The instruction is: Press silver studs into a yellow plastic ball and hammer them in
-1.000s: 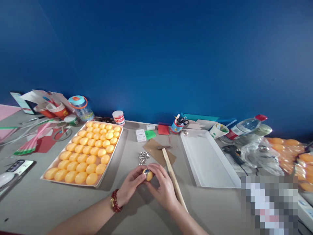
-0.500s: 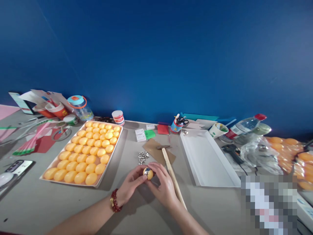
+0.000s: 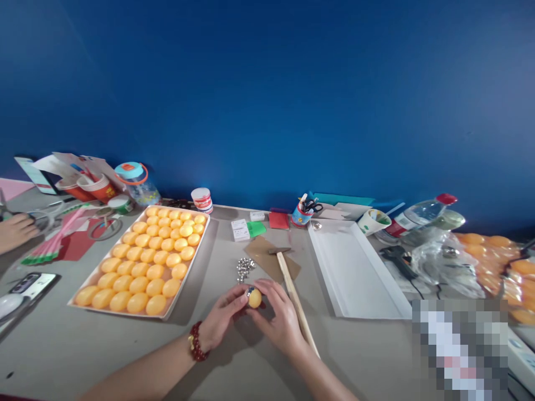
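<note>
My left hand [image 3: 223, 318] and my right hand [image 3: 279, 318] meet low on the grey table [image 3: 234, 362], both pinched round one small yellow ball [image 3: 254, 298] with a silver piece on its upper left side. A red bead bracelet [image 3: 195, 342] circles my left wrist. Just beyond my fingers lies a little heap of silver metal pieces [image 3: 244, 267]. A wooden-handled hammer [image 3: 295, 301] lies by my right hand, its head on a brown card [image 3: 267, 257]. A tray of several yellow balls [image 3: 144, 262] stands to the left.
An empty white tray [image 3: 355, 273] lies to the right. Cups, a jar, a tape roll, small boxes and a scissors pot line the back. A bottle, plastic bags and orange balls crowd the far right. Another person's hand [image 3: 14, 231] shows at the left edge, above a phone [image 3: 31, 284].
The ball has been turned a little between my fingers, so the silver piece sits more to its left. Another person's hand has come into view at the left edge.
</note>
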The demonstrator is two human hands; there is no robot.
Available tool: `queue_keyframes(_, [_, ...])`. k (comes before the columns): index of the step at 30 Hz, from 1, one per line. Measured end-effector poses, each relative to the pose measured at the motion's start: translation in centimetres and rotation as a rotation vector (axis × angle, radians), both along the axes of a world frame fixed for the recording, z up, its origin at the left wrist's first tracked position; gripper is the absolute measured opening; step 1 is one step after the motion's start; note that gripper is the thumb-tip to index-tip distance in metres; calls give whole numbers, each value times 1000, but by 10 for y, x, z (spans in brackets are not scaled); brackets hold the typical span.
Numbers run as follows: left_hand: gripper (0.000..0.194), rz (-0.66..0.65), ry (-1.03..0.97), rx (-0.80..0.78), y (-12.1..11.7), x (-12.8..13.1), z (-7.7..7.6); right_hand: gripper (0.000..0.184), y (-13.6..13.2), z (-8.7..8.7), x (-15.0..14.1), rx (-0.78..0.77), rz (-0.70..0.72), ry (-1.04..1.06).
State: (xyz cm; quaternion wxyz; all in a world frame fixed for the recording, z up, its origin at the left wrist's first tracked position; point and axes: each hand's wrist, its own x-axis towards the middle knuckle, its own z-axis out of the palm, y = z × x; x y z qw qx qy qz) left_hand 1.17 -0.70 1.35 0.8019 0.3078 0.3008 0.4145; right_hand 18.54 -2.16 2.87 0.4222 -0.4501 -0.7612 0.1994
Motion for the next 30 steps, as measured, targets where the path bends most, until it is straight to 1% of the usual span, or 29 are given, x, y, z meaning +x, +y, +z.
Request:
queue_keyframes(6, [35,-8,-27,-31,-1,0,-2,40,1,2,2,25,-19,15])
queue_keyframes(11, [30,7,-19,-23,1,1,-2,39,0,1,0,16,-10,11])
queue_keyframes(16, [28,33,-3,-20,2,1,2,51,-1,-6,-1,-1,-63,10])
queue_keyframes(18, [29,41,7,-17,3,1,1,48,-1,-6,0,-8,-58,10])
queue_keyframes(21, [31,51,23,2,3,0,-2,39,0,-3,2,-10,-18,1])
queue_keyframes(26, [30,44,41,51,3,-1,-4,41,2,-1,4,33,-11,-10])
queue_keyframes(30, [31,61,60,114,3,-1,0,47,1,-1,3,28,-19,-15])
